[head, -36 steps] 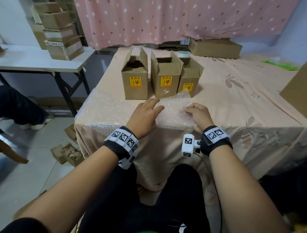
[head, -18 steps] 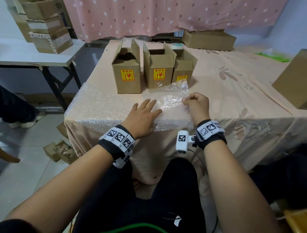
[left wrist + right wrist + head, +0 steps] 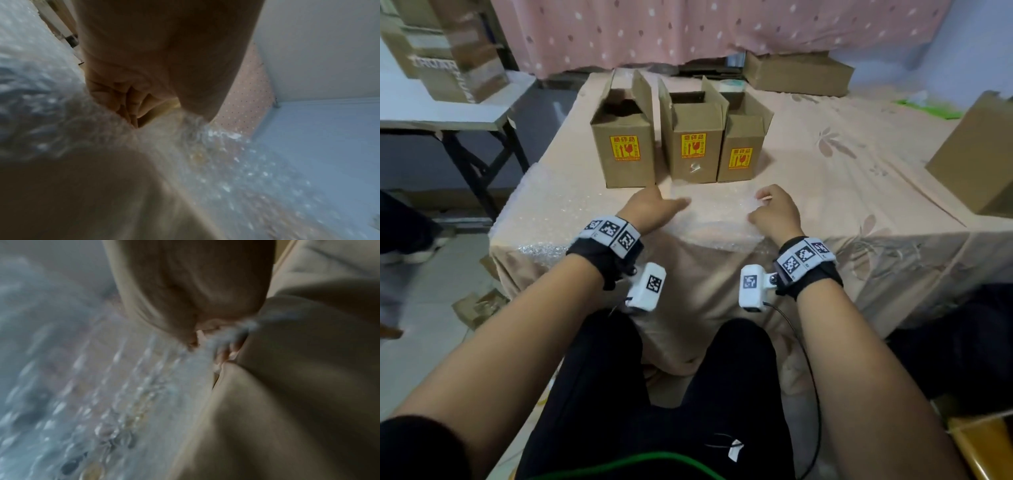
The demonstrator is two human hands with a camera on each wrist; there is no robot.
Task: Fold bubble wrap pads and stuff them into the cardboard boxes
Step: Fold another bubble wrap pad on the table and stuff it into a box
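Note:
A clear bubble wrap pad (image 3: 717, 221) lies on the near edge of the cloth-covered table (image 3: 859, 192), between my hands. My left hand (image 3: 654, 209) stands on its side at the pad's left edge. In the left wrist view its curled fingers (image 3: 121, 100) and thumb grip the bubble wrap pad (image 3: 226, 154). My right hand (image 3: 770, 212) pinches the pad's right edge, and the bubble wrap pad (image 3: 127, 386) runs out between thumb and fingers (image 3: 226, 352). Just behind stand three open cardboard boxes with yellow stickers: left (image 3: 625, 154), middle (image 3: 695, 150), right (image 3: 741, 154).
A larger bubble wrap sheet (image 3: 551, 205) covers the table's left near corner. A flat carton (image 3: 796, 73) lies at the back, and another box (image 3: 976, 157) stands at the right edge. Stacked cartons (image 3: 445, 51) sit on a side table to the left.
My left hand was flat on the pad and now stands on edge, gripping its left side. The corner lifted by my right hand has come down.

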